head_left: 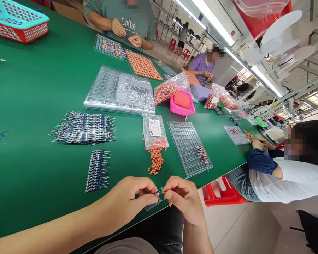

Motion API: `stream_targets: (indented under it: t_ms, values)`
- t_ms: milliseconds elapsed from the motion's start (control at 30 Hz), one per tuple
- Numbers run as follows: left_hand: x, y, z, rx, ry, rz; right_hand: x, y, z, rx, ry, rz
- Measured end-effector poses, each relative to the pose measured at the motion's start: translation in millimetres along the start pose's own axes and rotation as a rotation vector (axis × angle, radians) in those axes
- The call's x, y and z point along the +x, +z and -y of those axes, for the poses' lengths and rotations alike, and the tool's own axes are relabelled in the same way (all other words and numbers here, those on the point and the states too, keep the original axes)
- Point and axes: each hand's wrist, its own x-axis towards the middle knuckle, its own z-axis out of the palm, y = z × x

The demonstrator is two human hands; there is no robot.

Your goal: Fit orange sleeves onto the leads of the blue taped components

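My left hand (129, 201) and my right hand (184, 197) meet at the near edge of the green table (29, 169), both pinched on one small blue component with wire leads (158, 192). A short strip of taped blue components (152, 205) lies just under my left fingers. Just beyond my hands, small orange parts (156, 160) spill from an open plastic bag (155, 132). A clear plastic tray (189, 148) with a few finished parts (202, 154) lies to the right of the bag.
Strips of blue components (98, 170) and a larger pile (83, 127) lie to the left. Stacked clear trays (103, 90), bags of orange parts (165, 91) and a pink tub (182, 104) sit mid-table. Three other people work around the table; red and teal baskets (16, 21) stand far left.
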Motion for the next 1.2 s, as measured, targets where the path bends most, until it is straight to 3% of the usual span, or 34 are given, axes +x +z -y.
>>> stream_targets:
  t_ms: [100, 200, 267, 333, 400, 467, 567, 733, 800, 967, 1200]
  values:
    - [2.2, -3.0, 1.2, -0.087, -0.034, -0.028, 0.7, -31.8, 7.3, -0.348, -0.064, -0.171]
    - [5.5, -7.0, 1.3, -0.177, -0.053, -0.116, 13.6, -85.1, 12.8, -0.796, -0.123, -0.496]
    - [7.9, -9.1, 1.6, -0.219, -0.053, -0.157, 27.1, -121.1, 15.3, -1.058, -0.112, -0.591]
    - [10.1, -10.5, 2.6, -0.251, -0.052, -0.185, 39.8, -147.2, 16.8, -1.121, -0.108, -0.629]
    - [11.7, -11.4, 4.1, -0.273, -0.039, -0.215, 47.0, -157.2, 17.5, -1.157, -0.113, -0.656]
    - [12.8, -12.0, 5.5, -0.295, -0.018, -0.249, 46.5, -148.5, 17.3, -1.209, -0.143, -0.668]
    - [14.0, -12.9, 7.0, -0.335, -0.008, -0.289, 35.0, -105.7, 14.4, -1.226, -0.260, -0.595]
    - [15.1, -14.2, 5.5, -0.390, -0.009, -0.313, 21.7, -19.7, 0.2, -0.938, -0.313, -0.167]
    - [14.9, -14.6, 4.0, -0.406, -0.021, -0.311, 24.5, -1.9, -6.5, -0.901, -0.268, -0.105]
    - [15.5, -15.3, 2.9, -0.409, -0.013, -0.296, 34.6, 6.2, -13.9, -0.930, -0.226, -0.154]
    - [17.9, -14.1, 10.1, -0.409, -0.001, -0.268, 38.7, 5.5, -11.2, -1.037, -0.230, -0.105]
